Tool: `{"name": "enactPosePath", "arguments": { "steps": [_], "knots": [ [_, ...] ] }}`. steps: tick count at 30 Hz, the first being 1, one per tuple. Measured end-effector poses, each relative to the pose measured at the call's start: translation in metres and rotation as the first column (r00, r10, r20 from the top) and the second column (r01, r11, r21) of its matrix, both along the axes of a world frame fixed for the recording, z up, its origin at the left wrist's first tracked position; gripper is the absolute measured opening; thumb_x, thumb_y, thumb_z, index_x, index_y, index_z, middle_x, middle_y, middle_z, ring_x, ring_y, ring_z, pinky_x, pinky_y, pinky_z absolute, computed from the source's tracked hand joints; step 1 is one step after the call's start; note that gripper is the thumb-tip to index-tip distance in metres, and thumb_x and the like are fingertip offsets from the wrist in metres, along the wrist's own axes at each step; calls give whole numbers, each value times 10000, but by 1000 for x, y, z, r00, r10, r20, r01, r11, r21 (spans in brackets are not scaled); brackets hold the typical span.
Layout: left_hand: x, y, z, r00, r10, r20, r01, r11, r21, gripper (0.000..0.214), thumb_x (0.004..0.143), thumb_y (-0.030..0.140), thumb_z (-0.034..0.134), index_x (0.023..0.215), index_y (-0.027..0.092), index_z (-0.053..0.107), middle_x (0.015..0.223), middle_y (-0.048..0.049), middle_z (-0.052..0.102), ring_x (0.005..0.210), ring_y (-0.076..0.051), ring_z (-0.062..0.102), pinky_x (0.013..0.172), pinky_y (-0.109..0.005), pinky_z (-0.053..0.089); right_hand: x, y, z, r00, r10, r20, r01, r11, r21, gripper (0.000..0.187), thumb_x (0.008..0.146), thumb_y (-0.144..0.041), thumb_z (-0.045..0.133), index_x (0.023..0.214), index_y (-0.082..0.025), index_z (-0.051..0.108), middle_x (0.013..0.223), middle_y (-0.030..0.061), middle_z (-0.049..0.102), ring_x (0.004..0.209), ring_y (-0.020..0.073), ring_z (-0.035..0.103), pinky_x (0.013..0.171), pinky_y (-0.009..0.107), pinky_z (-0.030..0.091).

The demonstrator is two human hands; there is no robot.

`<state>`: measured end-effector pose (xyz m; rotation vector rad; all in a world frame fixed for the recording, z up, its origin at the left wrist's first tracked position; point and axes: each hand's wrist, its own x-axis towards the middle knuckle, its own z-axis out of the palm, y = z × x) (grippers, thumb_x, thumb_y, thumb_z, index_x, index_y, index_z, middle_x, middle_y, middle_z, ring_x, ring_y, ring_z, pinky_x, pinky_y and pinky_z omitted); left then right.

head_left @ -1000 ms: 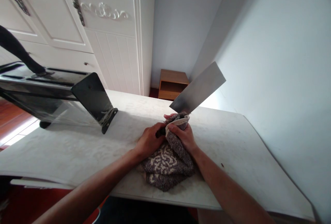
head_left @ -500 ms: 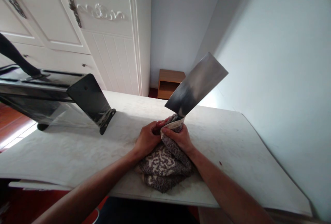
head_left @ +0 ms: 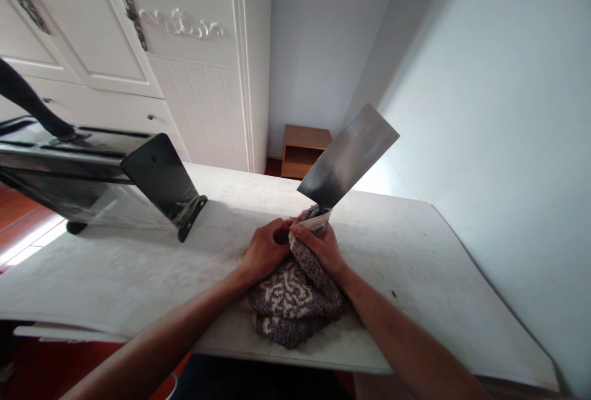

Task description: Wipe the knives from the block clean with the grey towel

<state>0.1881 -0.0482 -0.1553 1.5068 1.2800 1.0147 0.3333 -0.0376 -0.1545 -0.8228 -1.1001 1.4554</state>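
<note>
Gripping cleaver [head_left: 348, 160] handle: left hand [head_left: 264, 252], fingers [head_left: 276, 232] curled tight round it, touching towel [head_left: 290, 292] top fold. Right hand [head_left: 322, 247] fingers [head_left: 303, 236] pinch towel against blade base. Blade juts up above towel, tilted right. Towel bunched on counter [head_left: 138, 264], near front edge. Black metal rack [head_left: 157, 178] left of towel, well apart.

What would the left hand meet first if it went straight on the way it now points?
The left hand points up and right, so it would probably meet the towel wrapped at the base of the cleaver first, with the right hand directly behind it. Depth is unclear.
</note>
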Motion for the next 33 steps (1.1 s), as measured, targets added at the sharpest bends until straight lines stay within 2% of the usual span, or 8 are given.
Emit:
{"name": "enactPosePath", "arguments": {
  "steps": [8,13,17,19,22,24,28,33],
  "knots": [
    [-2,1,13,979,-94,-180,111,990,84,185,784,314,634,929,201,653,936,-12,737,850,-201,661,764,-299,512,0,2,-3,991,-101,-86,90,989,-120,235,740,-372,789,845,-208,658,813,15,729,723,165,666,679,265,529],
    [-3,0,5,951,-138,-278,196,961,193,257,863,337,582,1081,212,637,1134,-63,710,1013,-234,645,911,-359,483,2,5,-7,988,-117,-103,105,988,-111,227,744,-374,774,839,-217,641,791,0,716,717,165,657,695,273,520],
    [-6,-3,1,948,-138,-287,200,959,199,278,879,397,582,1080,209,623,1029,-49,716,895,-203,649,811,-318,496,6,7,-6,985,-119,-125,106,989,-104,191,779,-375,733,848,-229,630,747,-5,702,735,184,661,716,298,524],
    [-6,-4,3,953,-98,-286,157,968,193,290,866,447,598,1016,199,612,901,-26,703,757,-171,620,699,-285,482,9,9,-4,982,-141,-122,126,985,-117,192,785,-392,717,776,-224,624,655,-15,668,650,170,634,676,291,522],
    [-5,-5,6,952,-44,-304,105,977,187,306,856,493,603,902,191,586,757,5,645,632,-139,549,588,-258,426,14,11,-2,980,-183,-83,168,973,-157,298,794,-430,689,614,-213,591,525,-24,588,499,134,542,594,279,511],
    [-5,-5,6,939,-65,-337,138,970,198,272,867,463,597,877,192,591,754,7,640,636,-136,544,588,-256,414,17,13,-3,979,-203,-28,196,966,-167,374,800,-452,675,534,-211,570,487,-12,564,472,132,521,567,280,508],
    [-5,-6,5,906,-115,-408,227,944,239,205,891,400,581,899,199,617,833,-6,669,705,-145,575,645,-263,429,18,13,-6,979,-205,6,204,967,-155,413,809,-468,670,499,-211,579,489,14,586,500,154,560,569,293,515],
    [-7,-6,3,888,-151,-435,284,923,259,226,899,412,574,949,198,624,894,-19,683,754,-155,606,674,-267,445,15,13,-5,975,-171,-139,148,976,-160,374,761,-461,720,524,-234,540,420,-32,506,460,151,541,598,316,534]
  ]
}}
